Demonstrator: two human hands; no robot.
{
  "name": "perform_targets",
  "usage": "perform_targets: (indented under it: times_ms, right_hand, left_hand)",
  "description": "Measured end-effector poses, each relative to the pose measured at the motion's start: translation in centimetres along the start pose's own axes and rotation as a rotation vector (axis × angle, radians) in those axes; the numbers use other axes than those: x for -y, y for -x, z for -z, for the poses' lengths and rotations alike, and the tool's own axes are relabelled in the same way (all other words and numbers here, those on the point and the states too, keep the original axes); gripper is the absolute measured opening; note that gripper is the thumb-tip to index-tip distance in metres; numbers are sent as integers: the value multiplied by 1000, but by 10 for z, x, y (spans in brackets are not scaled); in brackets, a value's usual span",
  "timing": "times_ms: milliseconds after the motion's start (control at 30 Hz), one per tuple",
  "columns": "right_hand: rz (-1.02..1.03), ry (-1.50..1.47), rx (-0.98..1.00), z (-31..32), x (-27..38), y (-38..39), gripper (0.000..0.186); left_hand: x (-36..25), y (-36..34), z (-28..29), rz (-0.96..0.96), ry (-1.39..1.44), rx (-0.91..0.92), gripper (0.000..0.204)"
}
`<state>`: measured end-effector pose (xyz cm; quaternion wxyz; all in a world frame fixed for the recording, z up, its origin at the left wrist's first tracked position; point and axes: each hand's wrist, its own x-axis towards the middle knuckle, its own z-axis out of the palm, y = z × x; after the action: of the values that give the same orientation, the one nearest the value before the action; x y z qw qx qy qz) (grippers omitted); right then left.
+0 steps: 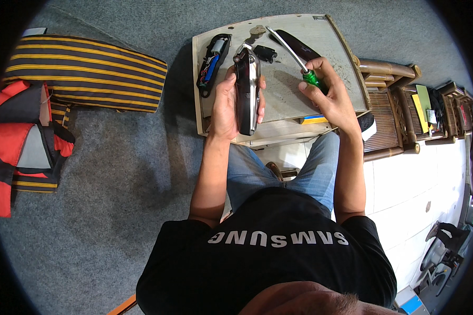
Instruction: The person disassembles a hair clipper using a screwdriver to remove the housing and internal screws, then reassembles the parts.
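My left hand (225, 105) grips a black and silver hair clipper (247, 89) upright over a small light wooden table (346, 63). My right hand (331, 100) holds a screwdriver by its green handle (311, 77), its metal shaft pointing up and left. At the table's left lies an open black housing (205, 84) with a silver motor, blue cylinder and wires inside. A small black part (265, 53) sits right of the clipper's top, and a long dark object (293, 46) lies beneath the screwdriver's shaft. A yellow and blue item (314, 120) is at the front edge.
Striped cushions (89, 68) and red, black and grey fabric (21, 142) lie on grey carpet at left. At right stand bamboo furniture (381, 123) with assorted items on it, white tiled floor (404, 194) and black equipment (441, 252). My jeans-clad legs are below the table.
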<state>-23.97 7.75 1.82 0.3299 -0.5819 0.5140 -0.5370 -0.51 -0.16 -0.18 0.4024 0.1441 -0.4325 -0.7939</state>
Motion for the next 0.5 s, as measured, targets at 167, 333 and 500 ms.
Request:
perform_targets:
  times_ms: [167,333,500]
  right_hand:
    - [-22,-2,2,0,0,0,29]
    - [6,8,-2,0,-1,0,29]
    - [-24,-30,3,-1,2,0,29]
  left_hand:
    - [1,0,0,0,9,-10,44]
    - [-1,2,-6,-16,-89,-50,41]
    - [-4,2,-14,-57,-158,-79,38]
